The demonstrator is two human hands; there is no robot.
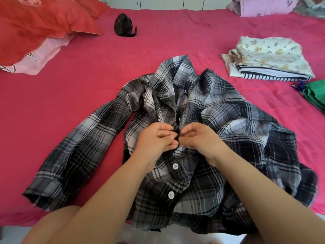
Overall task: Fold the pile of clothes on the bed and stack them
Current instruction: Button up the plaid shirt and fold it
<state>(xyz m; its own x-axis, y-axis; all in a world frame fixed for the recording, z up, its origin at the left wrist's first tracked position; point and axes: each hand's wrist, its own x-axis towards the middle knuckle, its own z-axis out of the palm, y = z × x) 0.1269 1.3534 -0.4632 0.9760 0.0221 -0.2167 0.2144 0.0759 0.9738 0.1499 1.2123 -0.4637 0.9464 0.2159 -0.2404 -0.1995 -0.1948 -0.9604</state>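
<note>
A black, grey and white plaid shirt (219,120) lies front side up on the pink bed sheet (158,50), collar pointing away from me, its left sleeve stretched out toward the near left. My left hand (156,138) and my right hand (200,140) meet at the shirt's front placket, each pinching an edge of the fabric at chest height. Two white buttons below my hands are closed. A stack of folded clothes (267,59) sits at the right, a floral piece on top and a striped one beneath.
Red pillows (40,27) lie at the far left, over a pale pink cloth. A small black fan (124,24) stands near the bed's far side. A green garment (314,95) sits at the right edge. Pink bedding (260,6) is piled at the far right.
</note>
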